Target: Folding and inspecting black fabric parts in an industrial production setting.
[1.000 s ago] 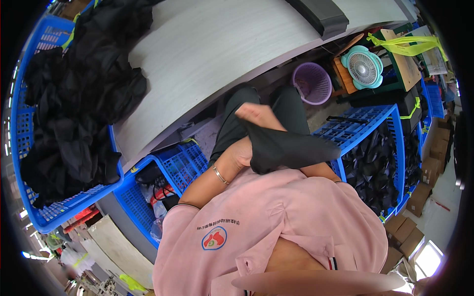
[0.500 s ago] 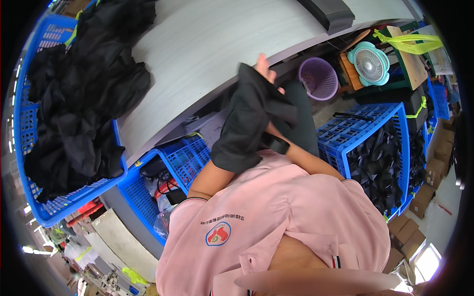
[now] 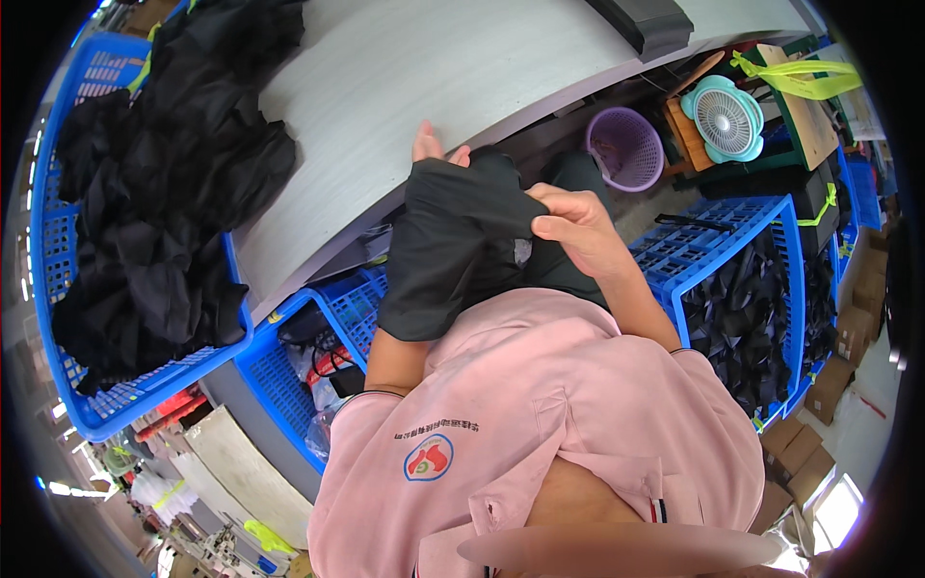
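Note:
A black tube-shaped piece of cloth (image 3: 434,255), like a sleeve or a trouser leg, is drawn over my left forearm. My left hand (image 3: 436,146) pokes out of its far end near the table edge, fingers stretched and apart; most of the palm is covered. On the other side my right hand (image 3: 575,223) pinches a corner of the same cloth between thumb and fingers, pulling it out to the right above my lap. A small pale patch shows just below the stretched part, too small to make out.
A grey table (image 3: 385,67) lies ahead. At the left, a blue basket (image 3: 58,231) holds heaped black cloth (image 3: 164,212); another blue basket (image 3: 279,385) stands below. To the right are a purple bin (image 3: 631,178), a turquoise fan (image 3: 725,118) and a blue crate (image 3: 718,241) with black pieces.
My left hand has moved left with the cloth around its arm. My right hand, mostly hidden before, has come into sight and now pinches the cloth's right corner.

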`<act>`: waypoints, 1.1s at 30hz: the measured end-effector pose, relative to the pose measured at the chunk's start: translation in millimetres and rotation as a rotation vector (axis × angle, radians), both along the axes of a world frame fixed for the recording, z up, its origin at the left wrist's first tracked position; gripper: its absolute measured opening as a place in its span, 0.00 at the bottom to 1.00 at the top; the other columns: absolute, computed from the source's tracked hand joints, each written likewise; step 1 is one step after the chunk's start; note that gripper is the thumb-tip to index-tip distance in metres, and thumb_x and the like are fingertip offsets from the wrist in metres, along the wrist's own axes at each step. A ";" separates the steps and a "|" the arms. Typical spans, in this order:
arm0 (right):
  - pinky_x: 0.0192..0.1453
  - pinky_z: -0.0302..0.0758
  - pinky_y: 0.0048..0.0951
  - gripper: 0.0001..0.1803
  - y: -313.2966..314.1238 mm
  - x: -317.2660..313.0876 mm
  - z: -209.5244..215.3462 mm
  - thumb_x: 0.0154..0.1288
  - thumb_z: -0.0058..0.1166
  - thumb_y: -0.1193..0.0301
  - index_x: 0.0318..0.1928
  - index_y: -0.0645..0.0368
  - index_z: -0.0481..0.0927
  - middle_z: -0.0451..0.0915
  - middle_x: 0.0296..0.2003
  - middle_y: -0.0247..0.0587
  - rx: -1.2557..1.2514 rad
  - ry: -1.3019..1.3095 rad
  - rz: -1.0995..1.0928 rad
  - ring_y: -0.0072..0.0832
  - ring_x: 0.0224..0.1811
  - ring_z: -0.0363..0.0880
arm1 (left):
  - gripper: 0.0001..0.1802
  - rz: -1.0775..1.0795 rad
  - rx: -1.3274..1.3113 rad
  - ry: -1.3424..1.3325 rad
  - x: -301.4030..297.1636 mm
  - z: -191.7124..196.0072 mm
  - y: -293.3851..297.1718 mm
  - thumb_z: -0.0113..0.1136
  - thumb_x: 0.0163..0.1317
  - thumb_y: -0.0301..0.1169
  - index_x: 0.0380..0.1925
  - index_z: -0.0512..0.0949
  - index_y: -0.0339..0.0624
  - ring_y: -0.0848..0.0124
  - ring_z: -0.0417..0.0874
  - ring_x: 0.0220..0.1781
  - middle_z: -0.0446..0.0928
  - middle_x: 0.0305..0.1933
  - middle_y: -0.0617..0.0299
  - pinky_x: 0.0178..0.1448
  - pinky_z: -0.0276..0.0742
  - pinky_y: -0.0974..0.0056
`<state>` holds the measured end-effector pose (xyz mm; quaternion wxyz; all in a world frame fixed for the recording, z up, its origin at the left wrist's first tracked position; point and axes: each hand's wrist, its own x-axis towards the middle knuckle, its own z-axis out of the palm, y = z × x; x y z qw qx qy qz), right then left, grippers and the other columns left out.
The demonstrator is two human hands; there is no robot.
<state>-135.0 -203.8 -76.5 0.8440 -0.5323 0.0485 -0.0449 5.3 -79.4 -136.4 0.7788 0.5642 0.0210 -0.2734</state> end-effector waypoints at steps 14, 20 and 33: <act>0.57 0.74 0.26 0.14 -16.5 35.6 20.7 0.71 0.57 0.69 0.52 0.64 0.80 0.82 0.44 0.36 -0.451 -0.026 -0.581 0.22 0.48 0.79 | 0.27 -0.132 -0.060 -0.025 -5.5 -23.7 -1.3 0.55 0.72 0.40 0.66 0.68 0.40 0.69 0.78 0.58 0.74 0.62 0.57 0.60 0.74 0.64; 0.64 0.70 0.38 0.34 15.7 27.8 3.4 0.53 0.69 0.72 0.62 0.59 0.73 0.72 0.59 0.48 -1.298 -0.212 -0.564 0.46 0.59 0.74 | 0.27 -0.134 -0.090 -0.036 -14.0 -13.8 22.7 0.54 0.72 0.40 0.66 0.68 0.39 0.69 0.78 0.57 0.75 0.61 0.57 0.60 0.73 0.64; 0.72 0.58 0.36 0.07 -28.6 26.8 8.4 0.64 0.60 0.76 0.31 0.66 0.78 0.77 0.50 0.38 -0.393 -0.259 0.088 0.32 0.59 0.71 | 0.26 -0.144 -0.158 -0.047 1.0 0.9 69.5 0.54 0.73 0.41 0.64 0.70 0.36 0.70 0.78 0.56 0.77 0.58 0.57 0.61 0.72 0.64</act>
